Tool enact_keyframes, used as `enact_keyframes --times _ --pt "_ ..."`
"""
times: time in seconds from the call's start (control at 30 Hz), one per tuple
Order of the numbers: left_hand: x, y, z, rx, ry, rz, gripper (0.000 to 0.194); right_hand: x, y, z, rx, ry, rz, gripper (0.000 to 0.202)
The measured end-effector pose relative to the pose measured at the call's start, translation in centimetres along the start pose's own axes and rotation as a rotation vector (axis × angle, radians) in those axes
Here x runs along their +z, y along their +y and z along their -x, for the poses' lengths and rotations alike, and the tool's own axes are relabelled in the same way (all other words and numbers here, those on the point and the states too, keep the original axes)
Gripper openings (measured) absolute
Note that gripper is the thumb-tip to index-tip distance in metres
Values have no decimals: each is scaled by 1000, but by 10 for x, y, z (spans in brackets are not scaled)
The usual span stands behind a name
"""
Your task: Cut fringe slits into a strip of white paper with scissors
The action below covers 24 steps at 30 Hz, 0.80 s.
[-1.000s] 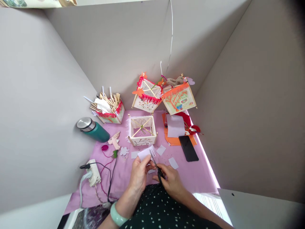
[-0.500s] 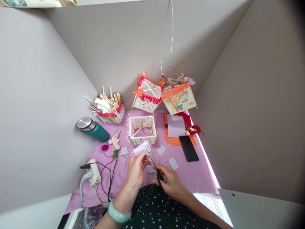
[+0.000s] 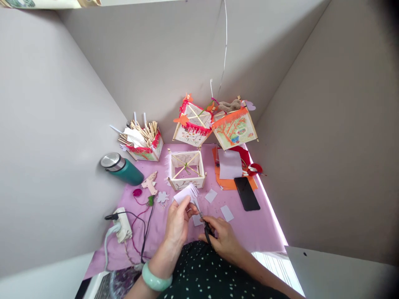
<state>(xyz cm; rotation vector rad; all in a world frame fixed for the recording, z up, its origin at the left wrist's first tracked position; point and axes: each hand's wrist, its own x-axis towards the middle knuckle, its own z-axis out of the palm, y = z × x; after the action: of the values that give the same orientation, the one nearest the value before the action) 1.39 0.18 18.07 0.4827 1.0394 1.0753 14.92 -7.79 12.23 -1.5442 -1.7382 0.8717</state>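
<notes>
Pinched in my left hand [image 3: 178, 216] is a pale lilac paper [image 3: 183, 194], its right edge cut into thin fringe strips. My right hand [image 3: 222, 235] is closed around the black handles of the scissors [image 3: 208, 231], whose blades point up and left to the lower right of the paper. Just beyond the paper stands a square lantern frame [image 3: 188, 183] with crossed sticks and white fringe on its left side. Small lilac pieces [image 3: 211, 196] lie to the right of my left hand, with another piece [image 3: 227, 213] beyond my right hand.
A teal bottle [image 3: 127, 171], glue gun [image 3: 150, 183] and power strip [image 3: 124, 226] with cables are at left. A box of sticks [image 3: 145, 154] stands behind. Two decorated lanterns [image 3: 193, 133] [image 3: 236, 132] are at the back; a phone [image 3: 247, 194] lies right, near orange paper [image 3: 229, 184].
The scissors have shifted very slightly, with their blades a little lower on the fringed edge. The paper and my left hand are almost where they were.
</notes>
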Motion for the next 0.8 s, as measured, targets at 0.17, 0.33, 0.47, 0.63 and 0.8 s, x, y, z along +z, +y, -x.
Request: enact_keyframes --times 0.17,0.33,0.47,0.63,0.8 --pt "0 1 -1 9 20 -2 27 0 -1 0 2 -24 1 29" --pt "1 -3 -1 -24 4 15 27 1 -1 0 -13 -2 -1 30" --pt "1 -5 1 -45 -18 41 26 1 -2 0 -14 16 8 29" --pt "0 -7 2 -63 -25 34 26 1 -2 0 -11 29 -5 29" --pt "0 -10 2 -60 -57 21 25 1 -3 0 4 28 3 31"
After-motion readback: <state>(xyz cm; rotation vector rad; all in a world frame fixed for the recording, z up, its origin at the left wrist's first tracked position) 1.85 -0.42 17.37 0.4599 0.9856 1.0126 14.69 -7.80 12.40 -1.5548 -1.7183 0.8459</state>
